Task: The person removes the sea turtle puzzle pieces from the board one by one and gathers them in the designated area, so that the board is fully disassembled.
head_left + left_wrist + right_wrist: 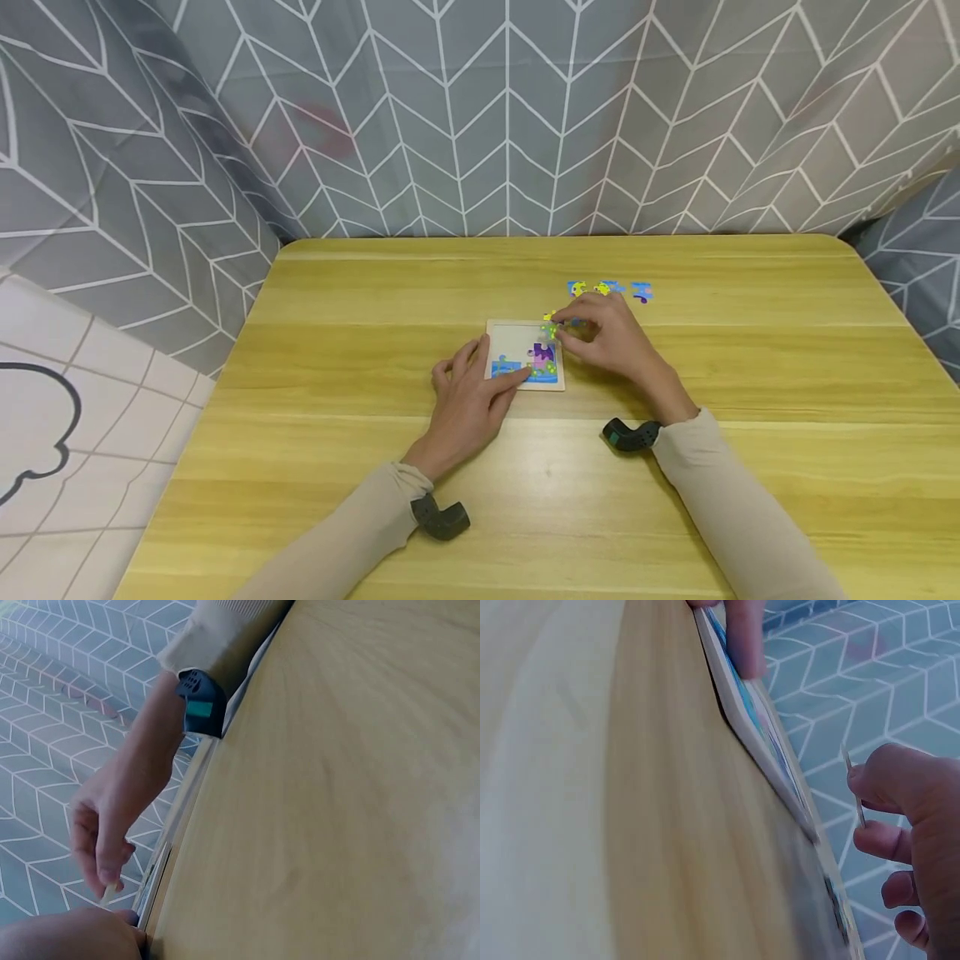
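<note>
A small square puzzle tray (513, 336) with a pale rim lies on the table, its lower part holding blue, green and purple jigsaw pieces (545, 355). My left hand (467, 408) rests at the tray's left side, its thumb stretched across the front rim onto the fitted pieces. Over the tray's upper right corner, my right hand (611, 337) pinches a jigsaw piece (550, 331) between thumb and fingertip. That thin piece (859, 806) is seen edge-on in the right wrist view, apart from the tray (761, 750).
Loose blue and yellow jigsaw pieces (611, 287) lie behind the right hand, and a blue and purple piece (641, 292) is at their right. A patterned grey curtain (510, 125) hangs along the table's (360, 292) back edge.
</note>
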Tool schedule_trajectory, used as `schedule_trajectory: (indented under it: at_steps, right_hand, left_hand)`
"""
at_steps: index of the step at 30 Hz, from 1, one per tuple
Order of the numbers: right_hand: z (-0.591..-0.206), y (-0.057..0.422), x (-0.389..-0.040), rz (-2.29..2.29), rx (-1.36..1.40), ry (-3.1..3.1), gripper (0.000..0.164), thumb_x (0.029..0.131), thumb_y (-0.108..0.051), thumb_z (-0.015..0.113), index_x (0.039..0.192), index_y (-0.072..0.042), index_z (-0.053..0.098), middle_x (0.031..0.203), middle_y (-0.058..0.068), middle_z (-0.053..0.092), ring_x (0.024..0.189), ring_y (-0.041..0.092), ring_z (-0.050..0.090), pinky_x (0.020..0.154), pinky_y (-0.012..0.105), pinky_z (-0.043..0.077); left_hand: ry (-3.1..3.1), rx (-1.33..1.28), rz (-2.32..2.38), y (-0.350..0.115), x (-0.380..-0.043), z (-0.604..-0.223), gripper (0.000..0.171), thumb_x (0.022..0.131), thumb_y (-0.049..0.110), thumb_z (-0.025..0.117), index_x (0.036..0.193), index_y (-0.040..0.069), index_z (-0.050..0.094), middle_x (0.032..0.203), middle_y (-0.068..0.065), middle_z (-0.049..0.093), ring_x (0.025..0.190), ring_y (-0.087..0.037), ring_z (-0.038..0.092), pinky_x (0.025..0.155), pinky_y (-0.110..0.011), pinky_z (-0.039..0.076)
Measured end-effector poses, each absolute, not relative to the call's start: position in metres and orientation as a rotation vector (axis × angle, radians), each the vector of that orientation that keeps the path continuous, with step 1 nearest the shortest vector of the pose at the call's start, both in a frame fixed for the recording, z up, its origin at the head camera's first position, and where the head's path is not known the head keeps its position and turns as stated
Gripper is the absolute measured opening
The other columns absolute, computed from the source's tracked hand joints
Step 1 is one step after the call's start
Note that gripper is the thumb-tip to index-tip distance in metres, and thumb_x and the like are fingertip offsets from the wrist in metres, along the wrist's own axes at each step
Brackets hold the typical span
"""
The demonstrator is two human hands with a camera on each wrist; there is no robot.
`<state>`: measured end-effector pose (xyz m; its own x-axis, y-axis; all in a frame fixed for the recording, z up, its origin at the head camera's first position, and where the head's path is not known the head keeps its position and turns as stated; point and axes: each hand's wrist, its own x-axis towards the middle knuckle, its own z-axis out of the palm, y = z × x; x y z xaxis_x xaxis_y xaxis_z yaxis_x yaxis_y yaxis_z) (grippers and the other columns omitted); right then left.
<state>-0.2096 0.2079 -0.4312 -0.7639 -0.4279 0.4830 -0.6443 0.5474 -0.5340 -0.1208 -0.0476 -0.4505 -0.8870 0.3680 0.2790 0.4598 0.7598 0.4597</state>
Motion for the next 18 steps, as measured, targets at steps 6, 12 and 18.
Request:
schedule_trajectory:
  at_steps: [6,12,18]
  right_hand:
    - [-0.436,0.236,-0.207,1.077,0.756,-2.467,0.016,0.078,-0.004,0.081,0.093,-0.011,0.080,0.089,0.006,0.076,0.061,0.017,0.048,0.082,0.042,0.029]
    - [-0.440,0.257,-0.208,1.065,0.639,-2.459,0.014,0.078,-0.001,0.080,0.091,-0.007,0.079,0.089,0.010,0.076,0.063,0.017,0.045,0.076,0.034,0.023]
    - [-0.444,0.268,-0.209,1.005,0.590,-2.486,0.014,0.079,-0.003,0.080,0.092,-0.008,0.079,0.093,0.010,0.076,0.064,0.015,0.046,0.076,0.032,0.022]
  left_hand:
    - [-2.774,-0.659,-0.781,-0.047,-0.120,-0.451,0.028,0.103,0.028,0.060,0.127,0.037,0.073,0.159,-0.027,0.037,0.147,-0.038,0.035,0.103,-0.057,0.019]
    - [-2.772,-0.654,-0.792,-0.047,-0.119,-0.451,0.028,0.103,0.028,0.060,0.127,0.037,0.072,0.159,-0.027,0.038,0.147,-0.038,0.034,0.103,-0.057,0.019]
    - [-2.773,-0.644,-0.804,-0.047,-0.120,-0.451,0.028,0.103,0.028,0.060,0.127,0.036,0.073,0.160,-0.026,0.038,0.147,-0.037,0.034,0.103,-0.057,0.019]
